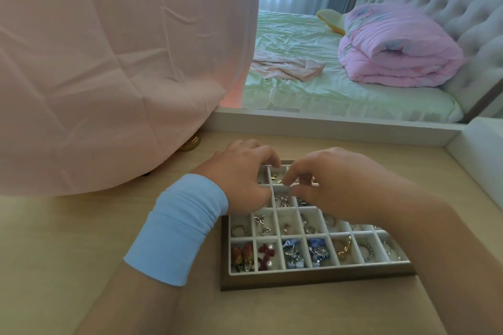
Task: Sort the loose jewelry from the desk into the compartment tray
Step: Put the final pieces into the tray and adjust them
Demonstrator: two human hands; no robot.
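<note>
A brown-framed compartment tray (313,279) with white cells lies on the beige desk. Its near cells hold earrings, rings and pendants: orange-red pieces (242,254), a dark red bow piece (266,255), blue charms (294,253), a gold ring (343,249). Both hands hover over the tray's far rows. My left hand (242,177), with a light blue wristband, curls its fingers at the far left cells. My right hand (334,179) pinches its fingertips together near a cell with small gold pieces (275,177). Whatever the fingers hold is too small to see.
A large pink cloth (114,62) covers something at the left, with a gold base (190,144) showing under it. Behind the desk a white-framed mirror (340,122) reflects a bed and a folded pink quilt. A white wall edge stands at the right.
</note>
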